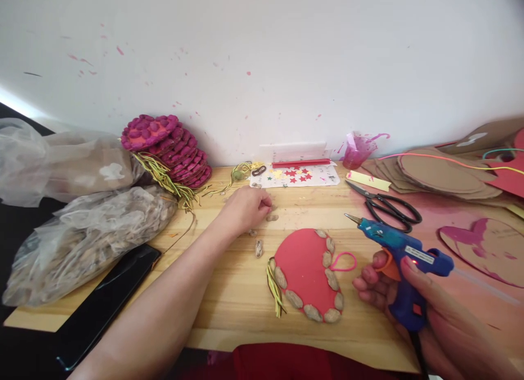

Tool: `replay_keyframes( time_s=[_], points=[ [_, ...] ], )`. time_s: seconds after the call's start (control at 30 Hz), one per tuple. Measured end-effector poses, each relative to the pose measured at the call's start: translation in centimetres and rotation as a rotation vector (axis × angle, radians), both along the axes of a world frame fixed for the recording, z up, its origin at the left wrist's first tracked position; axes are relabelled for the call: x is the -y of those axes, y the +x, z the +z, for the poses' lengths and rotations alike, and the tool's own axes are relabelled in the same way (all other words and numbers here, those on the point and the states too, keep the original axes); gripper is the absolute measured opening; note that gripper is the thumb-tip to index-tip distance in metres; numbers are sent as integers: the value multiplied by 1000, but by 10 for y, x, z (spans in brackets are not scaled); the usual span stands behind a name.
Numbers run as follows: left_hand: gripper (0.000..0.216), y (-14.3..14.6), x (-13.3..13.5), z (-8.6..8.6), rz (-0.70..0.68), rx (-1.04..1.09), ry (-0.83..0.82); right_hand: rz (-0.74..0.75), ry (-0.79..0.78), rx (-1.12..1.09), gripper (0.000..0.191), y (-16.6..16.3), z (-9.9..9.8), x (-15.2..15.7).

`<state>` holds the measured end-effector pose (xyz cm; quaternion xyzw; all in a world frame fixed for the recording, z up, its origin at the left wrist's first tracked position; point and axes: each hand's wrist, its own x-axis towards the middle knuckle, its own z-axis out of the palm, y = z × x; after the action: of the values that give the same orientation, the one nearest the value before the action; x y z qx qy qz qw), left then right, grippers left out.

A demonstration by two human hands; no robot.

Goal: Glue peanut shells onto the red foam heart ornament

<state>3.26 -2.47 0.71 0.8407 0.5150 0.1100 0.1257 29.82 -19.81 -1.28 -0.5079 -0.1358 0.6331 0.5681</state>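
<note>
A red heart-shaped card (305, 271) lies on the wooden table (229, 292), edged along its right and lower rim with several peanut shells, with a pink loop at its right and a yellow-green tassel at its left. My right hand (413, 303) grips a blue glue gun (399, 249), nozzle pointing left above the table. My left hand (245, 208) reaches across to loose peanut shells (272, 217) beyond the heart, fingers curled over them. Another shell (258, 248) lies nearer the heart.
Black scissors (387, 205) lie behind the glue gun. A star sticker sheet (295, 175) sits by the wall. Stacked magenta shell hearts (172, 148) and plastic bags of shells (85, 238) are at left, a black phone (104, 303) at the front left edge, cardboard cut-outs (442, 175) at right.
</note>
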Motion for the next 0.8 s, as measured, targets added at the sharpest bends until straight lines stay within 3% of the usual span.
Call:
replay_keyframes(
  time_s=[0.33, 0.43, 0.6, 0.73, 0.8],
  points=[
    [19, 5, -1, -5, -90, 16, 136, -12, -32, -24, 29, -1, -2, -1],
    [19, -2, -3, 2, -30, 44, 157, -30, -38, -6, 30, 0, -3, 0],
    [37, -23, -8, 24, 196, -2, 144, -85, -48, 85, 33, 3, -6, -1],
    [22, -28, -8, 26, 157, 41, 120, -72, -83, 125, 37, 1, -3, -3],
    [25, -28, -8, 25, 123, 59, 101, -72, -135, 120, 40, 0, -1, -5]
  ],
)
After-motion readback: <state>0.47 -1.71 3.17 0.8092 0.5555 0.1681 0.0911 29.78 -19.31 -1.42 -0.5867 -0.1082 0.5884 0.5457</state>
